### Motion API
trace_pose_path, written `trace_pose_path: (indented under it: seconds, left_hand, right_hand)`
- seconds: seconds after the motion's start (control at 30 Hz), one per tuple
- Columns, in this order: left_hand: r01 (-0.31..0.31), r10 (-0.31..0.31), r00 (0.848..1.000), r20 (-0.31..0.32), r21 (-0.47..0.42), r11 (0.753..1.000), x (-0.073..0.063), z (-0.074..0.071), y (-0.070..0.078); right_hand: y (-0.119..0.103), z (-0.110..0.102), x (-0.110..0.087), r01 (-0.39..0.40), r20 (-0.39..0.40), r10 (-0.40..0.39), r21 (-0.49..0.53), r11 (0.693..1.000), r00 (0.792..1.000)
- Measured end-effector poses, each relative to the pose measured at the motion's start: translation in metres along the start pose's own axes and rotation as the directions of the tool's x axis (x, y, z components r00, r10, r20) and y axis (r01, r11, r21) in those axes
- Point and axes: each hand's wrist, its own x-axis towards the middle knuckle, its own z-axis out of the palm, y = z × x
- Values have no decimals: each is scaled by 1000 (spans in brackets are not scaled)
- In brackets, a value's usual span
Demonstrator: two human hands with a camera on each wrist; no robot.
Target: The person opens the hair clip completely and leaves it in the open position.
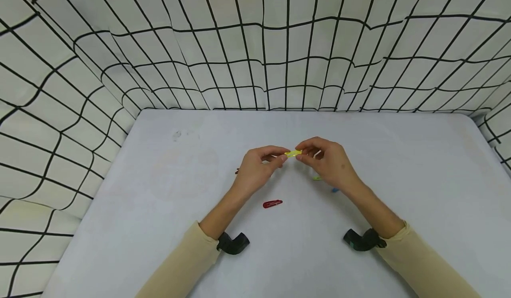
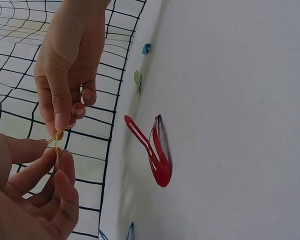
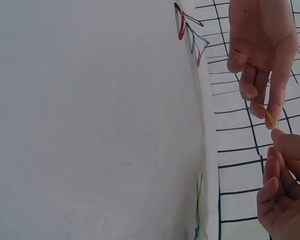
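Note:
Between both hands, above the table, is a yellow snap hair clip (image 1: 293, 153). My left hand (image 1: 255, 169) pinches one end of it between thumb and fingertips. At the other end, the thumb and fingertips of my right hand (image 1: 331, 162) pinch it too. In the left wrist view the yellow clip (image 2: 57, 140) looks bent apart, its thin arms separated. Below the hands a red snap hair clip (image 1: 273, 204) lies on the table; the left wrist view shows this red clip (image 2: 162, 172) with its arms spread.
Near the right forearm lie a green clip (image 1: 317, 178) and a blue clip (image 1: 335, 190), partly hidden. A brownish clip (image 1: 237, 171) peeks out beside the left hand. The right wrist view shows another blue clip (image 3: 191, 40). Black-lined netting (image 1: 275, 63) surrounds the white table (image 1: 159, 209).

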Motion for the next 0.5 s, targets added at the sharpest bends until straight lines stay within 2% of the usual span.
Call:
trace_pose_path:
  seconds: [0.1, 0.23, 0.5]
  left_hand:
    - [-25, 26, 1000, -12, 93, 995, 3, 2, 1]
    - [-64, 74, 997, -38, 215, 974, 6, 5, 4]
    - [-70, 115, 988, -100, 366, 928, 12, 10, 6]
  right_hand:
    - [1, 1, 1, 1, 2, -1, -18, 1000, 1000]
    - [2, 2, 2, -9, 8, 9, -40, 999, 1000]
    - [4, 2, 5, -45, 30, 47, -61, 997, 998]
